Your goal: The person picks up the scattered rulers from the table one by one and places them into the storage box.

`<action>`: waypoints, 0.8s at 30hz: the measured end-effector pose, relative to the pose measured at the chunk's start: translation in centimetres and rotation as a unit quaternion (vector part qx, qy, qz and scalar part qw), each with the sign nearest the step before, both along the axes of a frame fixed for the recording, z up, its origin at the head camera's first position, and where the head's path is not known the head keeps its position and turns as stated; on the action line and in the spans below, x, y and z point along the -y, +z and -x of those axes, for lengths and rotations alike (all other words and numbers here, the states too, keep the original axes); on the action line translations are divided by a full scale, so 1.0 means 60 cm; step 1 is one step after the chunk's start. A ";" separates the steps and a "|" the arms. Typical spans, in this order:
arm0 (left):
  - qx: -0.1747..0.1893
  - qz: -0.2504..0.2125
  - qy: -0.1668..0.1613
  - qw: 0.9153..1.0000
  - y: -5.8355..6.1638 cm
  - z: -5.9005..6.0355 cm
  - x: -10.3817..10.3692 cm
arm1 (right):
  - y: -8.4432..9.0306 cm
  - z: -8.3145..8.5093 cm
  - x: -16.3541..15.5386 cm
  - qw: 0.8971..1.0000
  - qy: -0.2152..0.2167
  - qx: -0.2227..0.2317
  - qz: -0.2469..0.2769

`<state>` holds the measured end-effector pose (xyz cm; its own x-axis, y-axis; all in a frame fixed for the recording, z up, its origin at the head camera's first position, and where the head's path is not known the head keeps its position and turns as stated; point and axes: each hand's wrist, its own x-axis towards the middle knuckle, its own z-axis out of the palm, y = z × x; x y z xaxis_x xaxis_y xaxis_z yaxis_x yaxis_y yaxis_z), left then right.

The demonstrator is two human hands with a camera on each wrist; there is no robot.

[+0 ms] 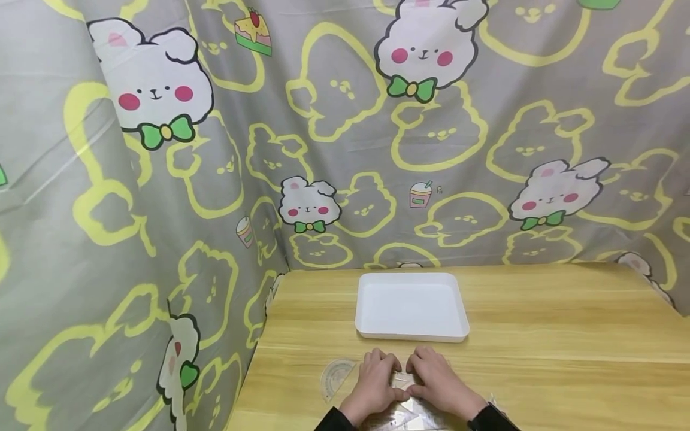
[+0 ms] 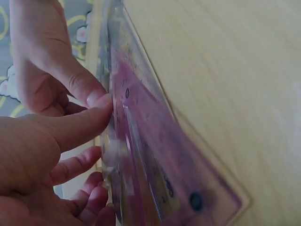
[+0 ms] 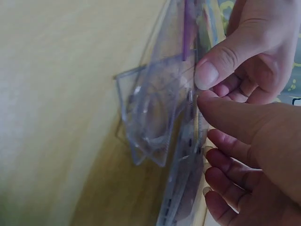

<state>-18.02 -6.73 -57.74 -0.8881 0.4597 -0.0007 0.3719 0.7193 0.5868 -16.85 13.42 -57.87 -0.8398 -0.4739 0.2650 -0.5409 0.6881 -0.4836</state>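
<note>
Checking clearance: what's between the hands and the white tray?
Bare wooden table only, between the hands and the white rectangular plastic tray; head view.

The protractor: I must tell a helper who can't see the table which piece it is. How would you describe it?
On the wooden table, look in front of the white tray, left of the left hand. The protractor lies flat and alone there. It is the only clear piece with a round edge; the others are held in both hands.

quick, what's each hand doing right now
Left hand: pinching the clear plastic ruler set.
Right hand: pinching the same set, thumb beside the left thumb.
</note>
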 end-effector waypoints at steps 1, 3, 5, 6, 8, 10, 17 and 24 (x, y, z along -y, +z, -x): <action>0.002 -0.002 -0.001 1.000 0.002 0.001 0.000 | 0.001 0.001 0.001 1.000 -0.003 0.003 -0.001; 0.001 0.005 -0.001 1.000 0.004 0.004 -0.002 | 0.001 0.002 0.002 1.000 -0.006 0.003 -0.001; -0.003 0.010 -0.001 1.000 0.006 0.006 -0.004 | 0.001 0.004 0.001 1.000 -0.005 -0.001 0.000; -0.003 0.007 -0.004 1.000 0.007 0.006 -0.005 | 0.001 0.006 0.000 1.000 -0.001 0.002 0.004; 0.003 -0.003 -0.014 1.000 0.007 0.005 -0.008 | 0.001 0.008 -0.003 1.000 0.009 0.007 0.018; 0.018 -0.029 -0.026 0.999 0.007 0.002 -0.009 | 0.001 0.010 -0.010 0.998 0.028 0.031 0.046; 0.054 -0.135 -0.024 0.989 0.003 0.003 -0.004 | 0.009 0.014 -0.036 0.970 0.075 0.155 0.171; 0.091 -0.182 -0.023 0.979 0.019 0.016 0.010 | 0.015 0.013 -0.053 0.962 0.041 0.174 0.208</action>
<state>-19.01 -7.30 -56.61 -0.8671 0.4979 0.0143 0.2639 0.4350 0.8609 -17.66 16.59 -56.96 -0.8760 -0.4566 0.1552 -0.3405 0.3576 -0.8696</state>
